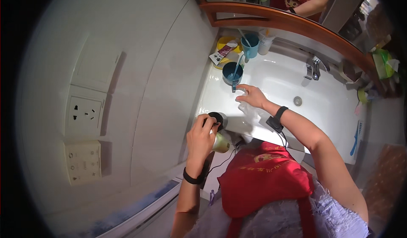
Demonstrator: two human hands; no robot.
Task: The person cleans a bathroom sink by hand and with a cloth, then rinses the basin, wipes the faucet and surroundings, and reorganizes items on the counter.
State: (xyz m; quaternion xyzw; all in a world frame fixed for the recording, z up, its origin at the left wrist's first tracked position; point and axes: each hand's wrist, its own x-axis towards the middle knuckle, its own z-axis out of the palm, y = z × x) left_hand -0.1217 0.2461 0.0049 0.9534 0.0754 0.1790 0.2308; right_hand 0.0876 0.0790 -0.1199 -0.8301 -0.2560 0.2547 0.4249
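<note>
My left hand [202, 138] is closed round the upper end of a light green bottle [221, 144], which slants down to the right at the basin's near left corner. Right by its fingertips is a black round-topped container [217, 118], partly covered by the hand. My right hand [253, 97] reaches over the left part of the basin, thumb and forefinger apart. Its forefinger is at the handle of a dark blue cup [231, 71] with a toothbrush [237, 67] in it. Under this hand is something crumpled, white and translucent [253, 114]; whether other fingers touch it is hidden.
Behind the cup are a light blue cup [251, 48], a white cup [265, 45], a toothpaste tube [224, 53] and a yellow item [227, 43]. A faucet [314, 68] rises behind the white basin [280, 85]. A blue comb [355, 139] lies at right, below a wood-framed mirror [258, 13].
</note>
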